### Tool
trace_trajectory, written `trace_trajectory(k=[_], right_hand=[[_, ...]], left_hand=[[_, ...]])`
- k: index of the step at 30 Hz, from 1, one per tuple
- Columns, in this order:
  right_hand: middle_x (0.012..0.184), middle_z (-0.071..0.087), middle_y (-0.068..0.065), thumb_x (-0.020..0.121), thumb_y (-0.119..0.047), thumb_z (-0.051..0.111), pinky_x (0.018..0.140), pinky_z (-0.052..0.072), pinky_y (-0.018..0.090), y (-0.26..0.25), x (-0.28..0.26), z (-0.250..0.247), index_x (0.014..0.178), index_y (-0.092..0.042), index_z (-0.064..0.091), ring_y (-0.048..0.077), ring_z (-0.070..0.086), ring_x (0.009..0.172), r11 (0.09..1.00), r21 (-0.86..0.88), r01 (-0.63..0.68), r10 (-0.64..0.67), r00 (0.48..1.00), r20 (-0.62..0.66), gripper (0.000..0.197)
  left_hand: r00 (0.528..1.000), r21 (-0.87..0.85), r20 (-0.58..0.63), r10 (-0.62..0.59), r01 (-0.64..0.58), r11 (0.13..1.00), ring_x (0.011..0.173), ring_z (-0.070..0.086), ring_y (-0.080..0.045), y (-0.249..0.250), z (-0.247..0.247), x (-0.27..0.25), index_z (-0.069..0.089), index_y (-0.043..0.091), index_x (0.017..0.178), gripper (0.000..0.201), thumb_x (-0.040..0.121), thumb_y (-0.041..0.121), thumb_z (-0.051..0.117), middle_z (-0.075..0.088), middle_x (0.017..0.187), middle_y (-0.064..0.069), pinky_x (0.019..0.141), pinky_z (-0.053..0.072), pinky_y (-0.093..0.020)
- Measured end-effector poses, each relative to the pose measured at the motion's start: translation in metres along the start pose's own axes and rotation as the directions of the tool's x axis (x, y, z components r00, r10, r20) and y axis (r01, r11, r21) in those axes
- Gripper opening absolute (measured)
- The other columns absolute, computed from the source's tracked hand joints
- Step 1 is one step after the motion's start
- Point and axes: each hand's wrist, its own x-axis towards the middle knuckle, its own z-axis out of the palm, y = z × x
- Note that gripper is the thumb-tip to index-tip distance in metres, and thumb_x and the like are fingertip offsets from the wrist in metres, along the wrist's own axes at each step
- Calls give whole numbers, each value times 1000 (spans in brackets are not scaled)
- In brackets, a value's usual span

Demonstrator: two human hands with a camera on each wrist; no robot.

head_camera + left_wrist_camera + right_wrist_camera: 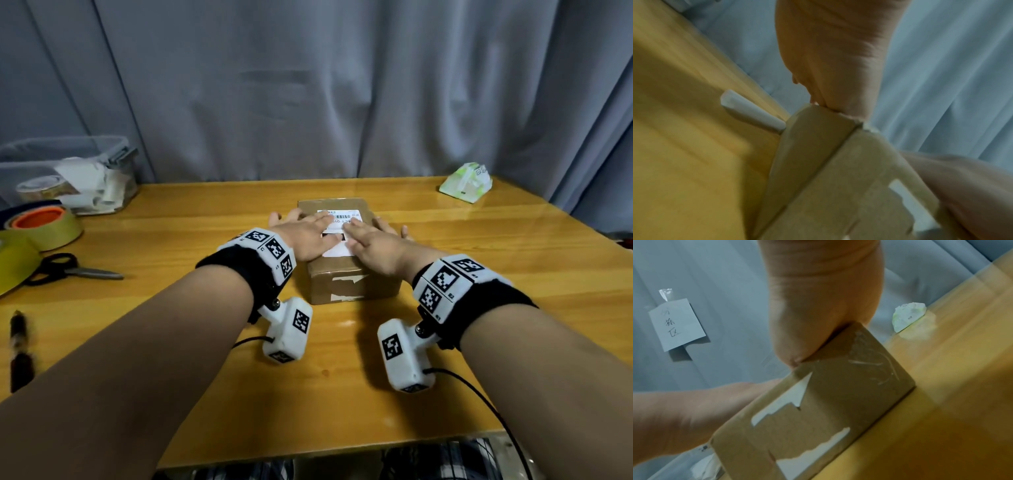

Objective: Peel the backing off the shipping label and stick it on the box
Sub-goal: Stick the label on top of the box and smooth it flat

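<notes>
my wooden table (479,260) carries the box (352,287), tape rolls (51,226), scissors (68,269), plastic bin (20,164), tissue pack (466,183).

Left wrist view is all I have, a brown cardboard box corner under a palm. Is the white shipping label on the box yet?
Observer: Yes, the head view shows the white shipping label lying on top of the brown cardboard box.
Operator: What are the hands doing?
Observer: The left hand and right hand both lie flat on the label, fingers straight.
Operator: Anything else nearby?
Observer: Black-handled scissors lie left of the box, apart from it.
</notes>
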Motion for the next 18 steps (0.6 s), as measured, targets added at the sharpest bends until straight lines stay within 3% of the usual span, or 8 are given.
trace_trajectory(k=[6,12,18], right_hand=[[161,-7,-12,100,-43,15,116,-9,58,-2,23,-5,151,-30,2,21,-12,148,999,-45,-19,21,998,51,55],[162,0,-8,99,-42,19,114,-8,63,-11,55,-30,151,-26,10,23,-10,149,982,-187,0,19,994,104,55],[160,-8,-15,99,-35,22,112,-8,67,-13,75,-25,150,-37,3,26,-12,148,990,-141,-8,20,996,84,54]], left_hand=[[999,-15,14,-35,35,999,149,1,-22,-14,-6,26,3,37,149,72,87,70,21,-4,160,18,117,-1,-55],[998,12,67,-10,10,1000,149,1,-23,-23,-16,50,-4,31,150,78,88,69,22,-9,160,13,119,-2,-54],[998,52,42,-39,36,998,149,1,-24,-30,-15,60,-1,35,150,78,85,72,21,-6,160,18,118,0,-54]])
